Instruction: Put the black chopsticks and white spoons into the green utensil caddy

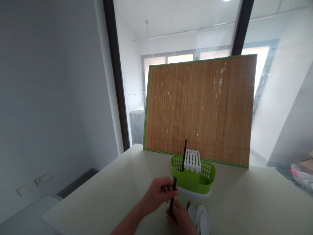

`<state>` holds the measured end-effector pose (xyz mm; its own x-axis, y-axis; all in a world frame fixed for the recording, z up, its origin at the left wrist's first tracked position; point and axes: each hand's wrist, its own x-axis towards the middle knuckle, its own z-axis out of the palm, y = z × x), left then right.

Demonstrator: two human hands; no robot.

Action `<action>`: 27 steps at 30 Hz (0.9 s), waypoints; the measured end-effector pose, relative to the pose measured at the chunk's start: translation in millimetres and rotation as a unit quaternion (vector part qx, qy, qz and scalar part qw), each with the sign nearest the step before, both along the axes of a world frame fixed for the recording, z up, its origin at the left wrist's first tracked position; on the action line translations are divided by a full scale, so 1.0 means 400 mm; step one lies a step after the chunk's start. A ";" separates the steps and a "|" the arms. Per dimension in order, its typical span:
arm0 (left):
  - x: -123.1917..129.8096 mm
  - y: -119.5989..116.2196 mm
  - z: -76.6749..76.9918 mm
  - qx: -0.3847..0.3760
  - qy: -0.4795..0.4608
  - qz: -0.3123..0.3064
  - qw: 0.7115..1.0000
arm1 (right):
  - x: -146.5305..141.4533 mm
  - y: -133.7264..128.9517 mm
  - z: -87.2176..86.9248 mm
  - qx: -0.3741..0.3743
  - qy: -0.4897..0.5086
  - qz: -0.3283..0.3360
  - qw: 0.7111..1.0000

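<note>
On the pale worktop (132,192), before a bamboo panel (199,111) with green edging stood upright at the back: one green caddy (188,181), sides pierced with square holes, set on a white base tray (195,193). Fitted across its middle, one white slotted rack (192,160). Placed so far: at least one slim black stick (185,150), standing in the left-hand part of the caddy, tilted a little, its upper end well above the rim; whether it is one or two lying close, I cannot tell from where I stand. In hand: black chopsticks (171,203), seemingly a pair, held near upright in front of the caddy and apart from it. Left hand (157,193): grip closed, thumb and fingers clamped on the upper part of the chopsticks. Right hand (180,218): grip closed round their lower part, fingers partly hidden. Outside the caddy, to the right of the right hand: white spoons (205,223), three countable, bowls bunched together, handles running out of sight; just beside them, one black tip (188,204), its owner largely concealed. State of the work, by my reckoning — an early stage, with the held chopsticks, the spoons and the black-tipped piece all unplaced.
</note>
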<state>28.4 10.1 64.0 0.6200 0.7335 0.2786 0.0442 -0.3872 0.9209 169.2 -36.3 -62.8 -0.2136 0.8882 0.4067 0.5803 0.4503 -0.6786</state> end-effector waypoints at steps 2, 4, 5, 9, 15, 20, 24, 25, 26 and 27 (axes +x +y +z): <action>0.000 0.004 0.002 -0.013 -0.019 0.014 1.000 | 0.002 0.001 -0.001 -0.010 -0.010 -0.011 1.000; 0.002 0.010 0.000 -0.029 -0.038 0.027 0.998 | 0.004 0.003 -0.003 -0.014 -0.014 -0.024 1.000; 0.002 0.013 -0.002 -0.037 -0.044 0.029 0.998 | 0.004 0.003 -0.005 -0.014 -0.014 -0.030 0.999; 0.002 0.024 -0.012 -0.063 -0.054 0.022 0.996 | 0.005 0.005 -0.008 -0.005 -0.012 -0.042 0.999; -0.010 0.019 -0.013 -0.063 -0.054 0.020 0.996 | 0.011 0.010 -0.019 0.006 -0.017 -0.038 0.999; -0.024 0.012 -0.003 -0.016 -0.022 0.015 1.000 | 0.013 0.010 -0.022 -0.008 -0.015 -0.038 0.999; -0.038 0.006 0.020 0.065 0.040 0.020 0.997 | 0.011 0.010 -0.020 -0.010 -0.016 -0.043 0.999; -0.041 0.005 0.029 0.084 0.050 0.022 0.995 | 0.011 0.010 -0.020 -0.007 -0.018 -0.042 0.999; -0.044 0.005 0.041 0.100 0.056 0.023 0.993 | 0.012 0.011 -0.021 -0.002 -0.018 -0.040 0.999; -0.047 0.007 0.054 0.111 0.057 0.027 0.992 | 0.014 0.011 -0.022 0.006 -0.013 -0.040 0.999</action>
<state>9.4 12.8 85.6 0.6181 0.6949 0.3676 0.1690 -0.5741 0.8011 174.8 -31.8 -71.5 -0.1526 0.8983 0.4120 0.6328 0.4090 -0.6575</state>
